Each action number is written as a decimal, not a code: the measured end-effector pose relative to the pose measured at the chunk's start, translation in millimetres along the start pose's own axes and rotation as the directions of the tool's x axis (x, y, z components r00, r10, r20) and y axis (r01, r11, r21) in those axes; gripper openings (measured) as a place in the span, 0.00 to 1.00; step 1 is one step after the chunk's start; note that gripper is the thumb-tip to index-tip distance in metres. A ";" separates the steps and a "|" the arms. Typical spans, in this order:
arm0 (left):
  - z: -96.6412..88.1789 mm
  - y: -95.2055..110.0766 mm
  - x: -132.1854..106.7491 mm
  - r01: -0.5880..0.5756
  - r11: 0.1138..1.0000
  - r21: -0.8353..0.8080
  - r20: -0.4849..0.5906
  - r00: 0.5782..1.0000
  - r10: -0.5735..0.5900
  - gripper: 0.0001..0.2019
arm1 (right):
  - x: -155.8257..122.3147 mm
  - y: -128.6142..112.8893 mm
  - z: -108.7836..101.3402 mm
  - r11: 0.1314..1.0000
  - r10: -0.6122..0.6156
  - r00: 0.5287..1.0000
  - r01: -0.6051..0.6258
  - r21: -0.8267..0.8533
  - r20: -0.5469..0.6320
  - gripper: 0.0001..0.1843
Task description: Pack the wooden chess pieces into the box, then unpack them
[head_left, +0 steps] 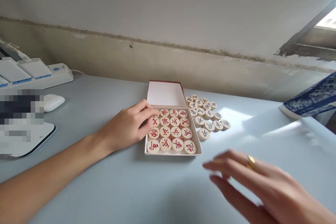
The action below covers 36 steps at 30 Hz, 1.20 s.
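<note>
A shallow white box [146, 149] with its lid [165, 93] folded back lies on the table and holds several round wooden pieces marked in red [175, 132]. My left hand [128, 126] rests against the box's left side, fingers curled, with fingertips on the upper-left pieces. Several wooden pieces marked in dark ink [207, 113] lie loose on the table to the right of the box. My right hand [252, 182] hovers low at the front right, fingers stretched out and holding nothing, a gold ring on one finger.
The pale blue table [105, 189] runs back to a wall. At the far left sit a white power strip with plugs [36, 73], a white mouse [52, 102] and a white pad [28, 140]. A blue patterned book [312, 99] lies at the right edge.
</note>
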<state>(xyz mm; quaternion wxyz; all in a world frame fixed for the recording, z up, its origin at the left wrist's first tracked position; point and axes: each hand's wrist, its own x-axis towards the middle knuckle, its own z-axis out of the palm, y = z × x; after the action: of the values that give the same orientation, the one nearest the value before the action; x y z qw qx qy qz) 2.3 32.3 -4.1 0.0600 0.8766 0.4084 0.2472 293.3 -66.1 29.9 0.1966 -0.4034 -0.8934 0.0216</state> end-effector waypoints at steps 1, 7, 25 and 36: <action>0.2 0.2 0.1 0.000 1.000 -0.001 0.002 1.000 0.000 0.16 | 10.5 1.1 1.3 1.000 0.004 1.000 -0.004 0.026 0.008 0.15; 2.0 1.3 1.0 0.004 1.000 -0.006 0.000 1.000 -0.004 0.16 | 38.1 6.9 17.6 0.984 0.179 0.976 -0.179 -0.015 0.123 0.14; 2.5 1.8 -1.2 0.004 1.000 0.025 -0.017 1.000 -0.003 0.14 | 33.6 6.1 24.7 0.879 0.324 0.946 -0.293 0.377 -0.020 0.06; -11.3 38.8 -15.0 -0.452 0.886 0.100 -0.124 0.878 0.462 0.07 | 14.5 -14.9 23.9 0.807 0.086 0.995 -0.045 0.589 -0.042 0.12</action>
<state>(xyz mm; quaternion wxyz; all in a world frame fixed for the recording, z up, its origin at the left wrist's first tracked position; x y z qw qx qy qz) 15.3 -5.6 11.9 -0.0596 0.9296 0.2013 0.3029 265.3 -62.7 15.7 0.3402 -0.3538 -0.8216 0.2899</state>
